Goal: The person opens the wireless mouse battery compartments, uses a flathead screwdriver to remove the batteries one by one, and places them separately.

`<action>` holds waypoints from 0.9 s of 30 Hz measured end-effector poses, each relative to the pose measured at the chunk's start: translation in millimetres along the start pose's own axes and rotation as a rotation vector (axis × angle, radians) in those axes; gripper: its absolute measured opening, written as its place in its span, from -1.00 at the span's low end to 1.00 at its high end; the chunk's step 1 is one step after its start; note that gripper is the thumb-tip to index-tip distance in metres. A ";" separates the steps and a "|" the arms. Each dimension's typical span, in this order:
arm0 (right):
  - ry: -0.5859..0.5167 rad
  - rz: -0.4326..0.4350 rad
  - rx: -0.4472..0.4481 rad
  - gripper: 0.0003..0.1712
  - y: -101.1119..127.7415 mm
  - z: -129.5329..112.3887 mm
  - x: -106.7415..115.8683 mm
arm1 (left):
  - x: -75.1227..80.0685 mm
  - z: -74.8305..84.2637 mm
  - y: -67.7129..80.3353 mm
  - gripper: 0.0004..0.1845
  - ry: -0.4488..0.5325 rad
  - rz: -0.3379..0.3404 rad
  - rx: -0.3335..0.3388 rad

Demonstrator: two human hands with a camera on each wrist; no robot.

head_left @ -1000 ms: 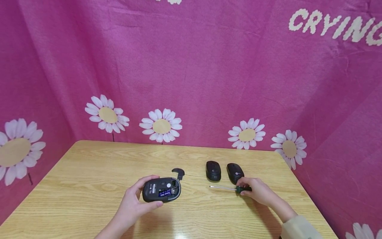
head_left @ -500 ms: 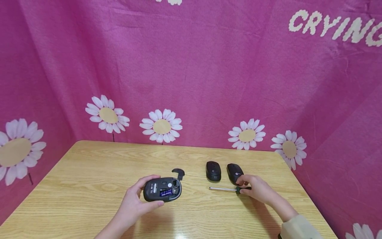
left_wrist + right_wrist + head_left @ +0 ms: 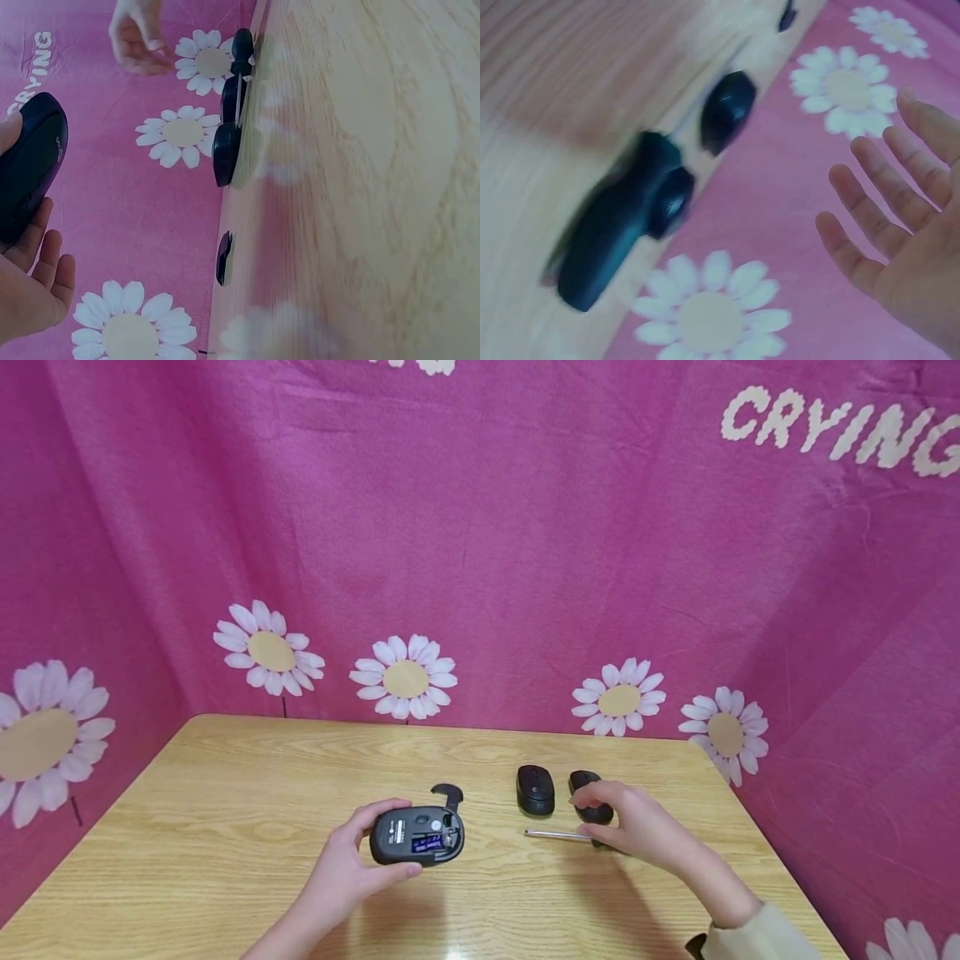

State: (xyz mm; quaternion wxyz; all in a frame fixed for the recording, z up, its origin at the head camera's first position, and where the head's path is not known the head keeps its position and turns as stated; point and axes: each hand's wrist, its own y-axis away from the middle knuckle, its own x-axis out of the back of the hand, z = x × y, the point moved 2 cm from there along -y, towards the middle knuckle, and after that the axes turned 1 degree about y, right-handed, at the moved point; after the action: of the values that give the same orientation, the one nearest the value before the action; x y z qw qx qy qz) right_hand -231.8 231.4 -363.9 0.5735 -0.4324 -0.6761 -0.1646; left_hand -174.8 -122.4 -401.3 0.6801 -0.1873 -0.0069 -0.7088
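My left hand point(image 3: 341, 864) grips a black computer mouse point(image 3: 397, 852) by its edges, thumb on the near side and fingers on the far side. The underside faces up, its compartment uncovered, with a blue battery point(image 3: 429, 843) inside. My right hand point(image 3: 637, 822) is raised over a screwdriver and holds nothing; in the right wrist view its fingers point(image 3: 862, 195) are spread apart. The screwdriver lies on the table, its metal shaft point(image 3: 555, 835) pointing left and its dark green handle point(image 3: 611, 225) mostly hidden beneath the hand in the head view.
A curved black battery cover point(image 3: 450, 793) lies on the table just beyond the held mouse. Two more black mice stand upright on the right, one point(image 3: 536, 791) fully visible, the other point(image 3: 583, 781) partly behind my right hand. A pink daisy-patterned cloth point(image 3: 480, 568) hangs behind the wooden table point(image 3: 225, 793).
My right hand has let go of the screwdriver handle and lifted, leaving the tool on the table. My left hand has shifted slightly right with the mouse.
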 end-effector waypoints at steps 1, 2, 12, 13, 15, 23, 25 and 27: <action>0.000 0.015 0.019 -0.69 -0.8 -4.9 1.6 | -0.7 0.2 -0.2 -0.30 0.003 -0.003 -0.001; -0.002 0.027 0.035 -0.68 -1.5 -9.3 3.0 | -1.4 0.5 -0.4 -0.30 0.004 -0.007 -0.003; -0.039 0.167 0.240 -0.61 -7.2 -54.5 13.0 | -9.9 4.5 -2.4 -0.29 -0.001 -0.010 0.002; -0.047 0.178 0.258 -0.60 -7.8 -58.9 13.7 | -10.8 5.2 -2.5 -0.29 0.000 -0.011 0.008; -0.066 0.192 0.276 -0.60 -9.1 -67.2 14.5 | -12.4 6.5 -2.7 -0.29 0.005 -0.013 0.014; -0.146 0.206 0.298 -0.67 -16.2 -89.0 9.2 | -20.5 9.4 -4.1 -0.29 0.002 -0.025 -0.026; -0.168 0.202 0.304 -0.68 -18.2 -92.5 6.7 | -22.7 10.1 -4.3 -0.29 0.003 -0.025 -0.046; -0.180 0.203 0.311 -0.68 -19.7 -95.6 3.8 | -24.8 10.9 -4.4 -0.29 0.008 -0.027 -0.061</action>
State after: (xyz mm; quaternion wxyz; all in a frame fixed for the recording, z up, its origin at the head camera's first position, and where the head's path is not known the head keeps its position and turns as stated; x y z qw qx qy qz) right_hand -186.4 153.0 -327.5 0.5845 -0.4175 -0.6946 0.0399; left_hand -176.1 -95.3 -396.9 0.6646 -0.2048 0.0150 -0.7184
